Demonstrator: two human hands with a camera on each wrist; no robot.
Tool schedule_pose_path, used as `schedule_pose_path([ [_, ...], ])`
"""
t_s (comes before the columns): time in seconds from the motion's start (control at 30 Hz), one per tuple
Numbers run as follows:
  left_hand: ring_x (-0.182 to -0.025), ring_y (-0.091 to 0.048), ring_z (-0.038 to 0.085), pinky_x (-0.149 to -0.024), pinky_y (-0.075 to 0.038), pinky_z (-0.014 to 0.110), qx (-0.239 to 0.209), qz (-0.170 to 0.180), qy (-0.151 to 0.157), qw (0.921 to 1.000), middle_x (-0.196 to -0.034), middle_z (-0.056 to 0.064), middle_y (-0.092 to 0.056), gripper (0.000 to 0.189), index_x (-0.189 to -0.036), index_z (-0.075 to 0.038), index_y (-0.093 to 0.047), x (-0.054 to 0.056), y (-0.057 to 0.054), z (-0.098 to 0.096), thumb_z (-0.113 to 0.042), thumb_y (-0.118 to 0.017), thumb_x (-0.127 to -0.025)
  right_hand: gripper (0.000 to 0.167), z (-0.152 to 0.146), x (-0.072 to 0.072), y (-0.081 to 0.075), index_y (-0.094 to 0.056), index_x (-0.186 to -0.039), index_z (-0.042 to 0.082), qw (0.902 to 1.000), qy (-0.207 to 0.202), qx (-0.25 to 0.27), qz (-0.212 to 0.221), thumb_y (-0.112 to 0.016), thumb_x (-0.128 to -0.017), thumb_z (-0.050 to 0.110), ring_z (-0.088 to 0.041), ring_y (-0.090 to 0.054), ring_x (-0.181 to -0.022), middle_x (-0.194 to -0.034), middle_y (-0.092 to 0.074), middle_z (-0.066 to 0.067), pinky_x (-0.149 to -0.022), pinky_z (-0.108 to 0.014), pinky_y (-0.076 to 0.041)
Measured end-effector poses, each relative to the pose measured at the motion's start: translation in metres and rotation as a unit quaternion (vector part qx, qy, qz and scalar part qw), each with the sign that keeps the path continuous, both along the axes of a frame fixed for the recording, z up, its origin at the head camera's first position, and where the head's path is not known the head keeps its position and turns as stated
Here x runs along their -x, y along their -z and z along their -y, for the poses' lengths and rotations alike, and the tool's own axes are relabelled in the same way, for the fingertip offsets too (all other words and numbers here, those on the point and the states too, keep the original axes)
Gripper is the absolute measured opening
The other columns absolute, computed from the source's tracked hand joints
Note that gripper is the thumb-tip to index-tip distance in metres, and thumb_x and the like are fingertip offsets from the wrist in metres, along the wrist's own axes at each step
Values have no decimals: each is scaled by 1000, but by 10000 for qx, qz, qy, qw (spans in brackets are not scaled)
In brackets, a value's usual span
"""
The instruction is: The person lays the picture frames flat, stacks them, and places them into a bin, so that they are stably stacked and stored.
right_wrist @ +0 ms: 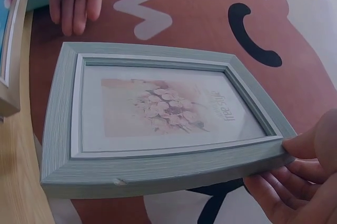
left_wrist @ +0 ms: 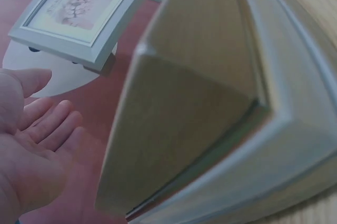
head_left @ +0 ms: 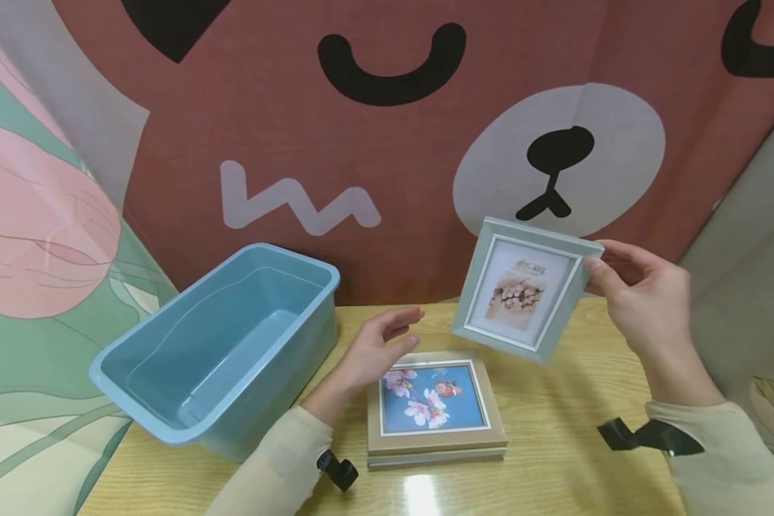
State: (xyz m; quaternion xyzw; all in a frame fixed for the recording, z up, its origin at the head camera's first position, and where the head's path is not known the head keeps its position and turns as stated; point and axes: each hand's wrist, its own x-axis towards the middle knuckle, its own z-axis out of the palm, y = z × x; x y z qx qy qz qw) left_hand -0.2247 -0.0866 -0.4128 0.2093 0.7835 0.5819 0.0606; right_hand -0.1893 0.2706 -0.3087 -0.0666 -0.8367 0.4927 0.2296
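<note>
A grey-green picture frame (head_left: 524, 287) with a white inner border and a flower print is held tilted above the table. My right hand (head_left: 648, 301) pinches it at its upper right corner, thumb on the front and fingers behind. Below and to the left lies a stack of picture frames, topped by a gold-brown frame (head_left: 435, 401) with pink blossoms on blue. My left hand (head_left: 380, 347) hovers at the stack's back left corner, fingers extended and holding nothing. The left wrist view shows its open palm (left_wrist: 31, 171) beside the stack's edges (left_wrist: 210, 129).
A deep blue plastic bin (head_left: 216, 344) stands on the left of the wooden table (head_left: 555, 444). Behind the table hangs a red-brown cloth (head_left: 393, 158) with a cartoon bear face. Each sleeve carries a black wrist strap mount (head_left: 658, 437).
</note>
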Motion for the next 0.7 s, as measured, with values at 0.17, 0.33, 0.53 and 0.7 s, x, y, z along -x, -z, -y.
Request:
schedule_pose_path([
  [0.17, -149, -55, 32, -127, -43, 54, -22, -4, -6, 10000, -155, 8, -63, 48, -153, -12, -59, 4, -3, -5, -14, -69, -106, 46, 6, 3, 2, -65, -146, 3, 10000, -62, 1, -21, -69, -106, 26, 14, -70, -79, -98, -66, 30, -67, -8, -56],
  [0.33, -150, -54, 32, -127, -42, 54, 57, -121, 29, 9999, -156, 7, -63, 48, -154, -14, -59, 10, -3, -9, -17, -69, -107, 45, 10, 4, 4, -68, -144, 5, 9999, -76, -48, -64, -70, -106, 30, 12, -71, -80, -99, -71, 25, -62, -13, -52],
  [0.53, -153, -51, 32, -129, -40, 52, 140, -338, 254, 9990, -161, 9, -58, 54, -158, -13, -54, 15, -3, -13, -24, -69, -107, 42, 15, 4, 5, -70, -142, 5, 9998, -76, -78, -181, -70, -106, 28, 13, -71, -79, -97, -70, 28, -61, -14, -48],
  [0.7, -158, -44, 33, -132, -35, 53, 206, -329, 594, 9975, -169, 8, -49, 63, -164, -14, -45, 20, -5, -17, -24, -70, -106, 44, 17, 2, 5, -69, -143, 6, 9998, -121, -57, -149, -70, -106, 28, 12, -71, -81, -97, -67, 31, -67, -10, -51],
])
